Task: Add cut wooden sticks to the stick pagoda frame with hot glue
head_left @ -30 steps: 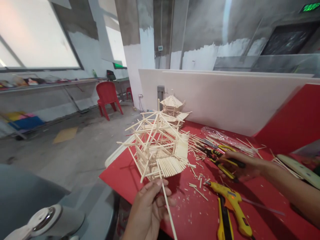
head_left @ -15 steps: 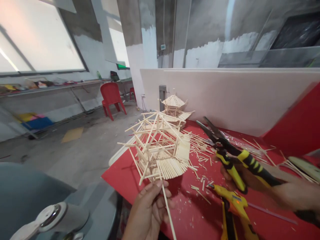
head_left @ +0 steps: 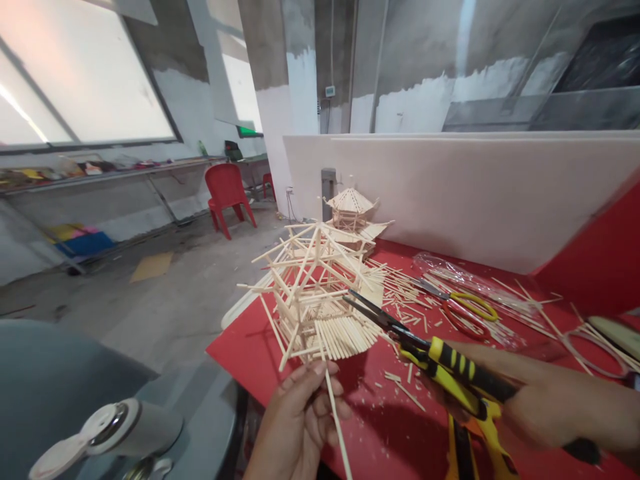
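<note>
My left hand (head_left: pixel 305 413) pinches a thin wooden stick (head_left: pixel 336 420), whose far end reaches the roof edge of a stick-built pavilion model (head_left: pixel 320 300). In my right hand (head_left: pixel 500 400) is a pair of long-nosed pliers (head_left: pixel 435 360) with black and yellow handles. Their jaws point left, in front of the model's right side. Below the pliers lies a yellow glue gun (head_left: pixel 480 440), partly hidden by the right hand. A row of sticks forms one roof panel (head_left: pixel 345 337) on the model.
Behind stands a second pavilion model (head_left: pixel 350 207). Loose sticks and offcuts (head_left: pixel 400 287) litter the red tabletop (head_left: pixel 380 427), with scissors (head_left: pixel 470 313) among them. A white bottle (head_left: pixel 145 427) stands at lower left. Beyond are a red chair (head_left: pixel 227 193) and a white board (head_left: pixel 440 193).
My right hand has brought the pliers left and down toward the model, closing their jaws together. The scissors behind have come into sight. My left hand keeps its hold on the stick.
</note>
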